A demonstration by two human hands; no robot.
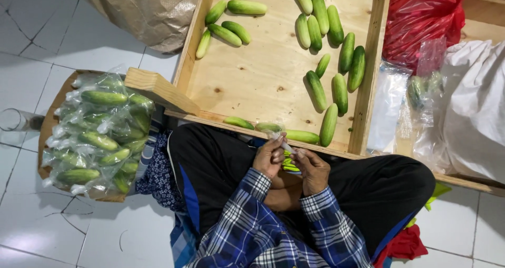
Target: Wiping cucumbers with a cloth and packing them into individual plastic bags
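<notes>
My left hand (269,156) and my right hand (312,168) meet over my lap, both pinching the twisted neck of a clear plastic bag (279,139). A green cucumber (269,127) sits inside that bag, resting against the front rail of the wooden tray (263,73). Something yellow-green (289,165) shows between my hands; I cannot tell what it is. Several loose cucumbers (336,63) lie scattered in the tray in front of me.
A cardboard box (97,134) heaped with bagged cucumbers stands at my left on the white tiled floor. A red plastic bag (421,21), a white sack (476,105) and clear bags (389,107) lie at the right. Brown paper (147,10) is crumpled at the back.
</notes>
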